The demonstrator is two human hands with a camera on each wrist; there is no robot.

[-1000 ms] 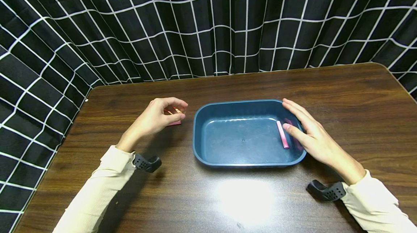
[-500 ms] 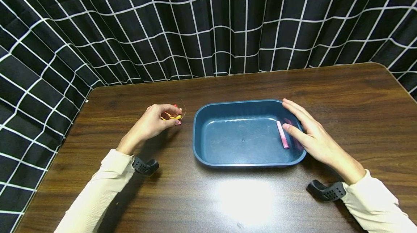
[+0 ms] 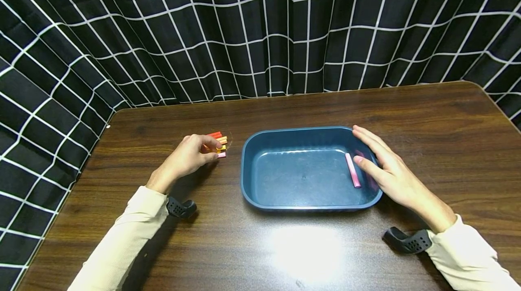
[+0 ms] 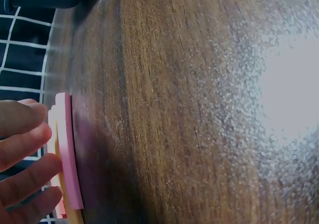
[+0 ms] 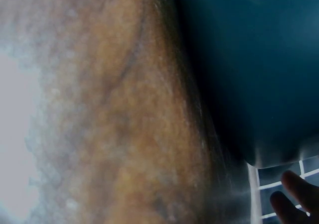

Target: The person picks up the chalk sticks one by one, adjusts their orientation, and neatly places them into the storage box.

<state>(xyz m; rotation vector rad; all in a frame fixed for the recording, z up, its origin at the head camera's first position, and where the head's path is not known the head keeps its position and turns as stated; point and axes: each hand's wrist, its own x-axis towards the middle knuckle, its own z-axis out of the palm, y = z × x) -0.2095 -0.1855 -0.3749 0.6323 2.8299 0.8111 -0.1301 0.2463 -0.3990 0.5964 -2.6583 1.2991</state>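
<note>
Several short coloured sticks, red, orange, yellow and pink, lie side by side on the table; the red stick [image 3: 215,134] and the pink stick [image 4: 68,149] show best. Over them is my left hand [image 3: 189,155], thumb and fingers curved down around the middle sticks with a gap between them. Its fingertips [image 4: 52,165] are right at the sticks in the left wrist view; no firm grip shows. My right hand [image 3: 392,171] rests on the right rim of a blue plastic bin [image 3: 301,206], fingers outside, thumb inside. One pink stick [image 3: 352,170] lies in the bin near that thumb.
The wood-grain table [image 3: 244,250] has a bright glare patch in front of the bin. A black curtain [image 3: 277,33] with white grid lines hangs behind and to the left. Each wrist wears a dark strap [image 3: 181,207].
My left hand has come down and slightly back over the sticks, so more of their coloured ends show. The right hand and the bin stay put.
</note>
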